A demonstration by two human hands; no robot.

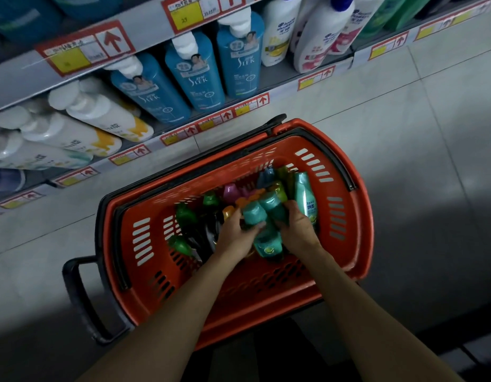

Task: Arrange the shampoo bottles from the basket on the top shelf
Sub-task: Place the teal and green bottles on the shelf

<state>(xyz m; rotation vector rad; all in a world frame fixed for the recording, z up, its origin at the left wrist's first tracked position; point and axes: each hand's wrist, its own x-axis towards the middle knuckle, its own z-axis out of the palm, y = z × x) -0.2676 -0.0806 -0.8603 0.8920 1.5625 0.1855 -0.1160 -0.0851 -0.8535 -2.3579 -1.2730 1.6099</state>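
Observation:
An orange basket stands on the floor below me, holding several small shampoo bottles in teal, green, pink and orange. Both my hands are down inside it. My left hand grips a teal bottle with a teal cap. My right hand curls round a second teal bottle beside it. Another teal bottle leans against the basket's right wall. Green bottles lie at the left of the pile. The top shelf is out of view.
Store shelves run along the upper left, stocked with blue bottles, white bottles and white-and-pink ones, with red price tags on the edges. A black handle sticks out at the basket's left. Grey tiled floor lies to the right.

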